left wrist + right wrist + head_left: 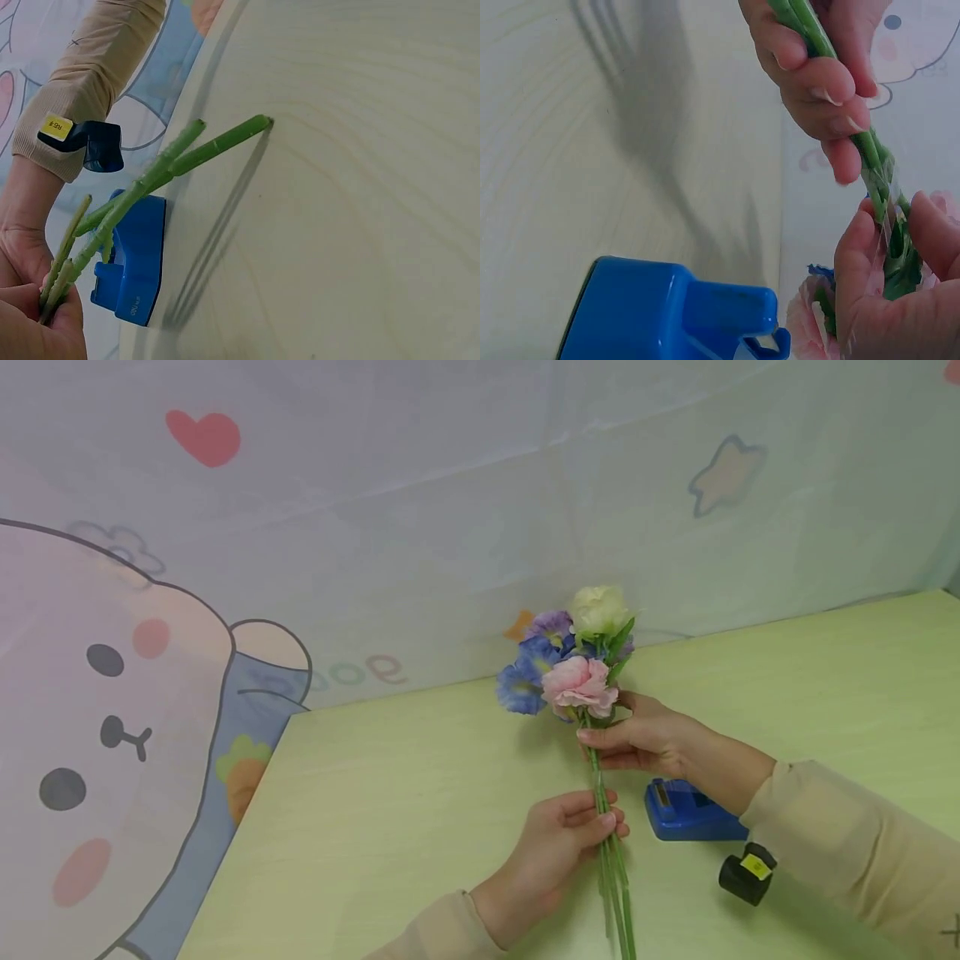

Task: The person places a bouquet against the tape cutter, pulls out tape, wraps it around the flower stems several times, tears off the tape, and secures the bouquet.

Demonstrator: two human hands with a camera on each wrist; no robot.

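Above the pale green table, I am holding a small bunch of artificial flowers with both hands. My left hand is gripping the green stems about halfway down, with fingers curled around them and pressed together. My right hand is pinching the same stems higher up, just under the flower heads, between thumb and fingers. From the right wrist view, a piece of clear tape seems to be lying on the stems between the two hands, but I cannot tell if it is going all the way around. So I am judging that the flowers are already gathered into one bunch, and the binding is started or nearly done; the lower stem ends are spreading apart and are not bound. A blue tape dispenser is standing on the table just beside my right wrist, not touching the stems.
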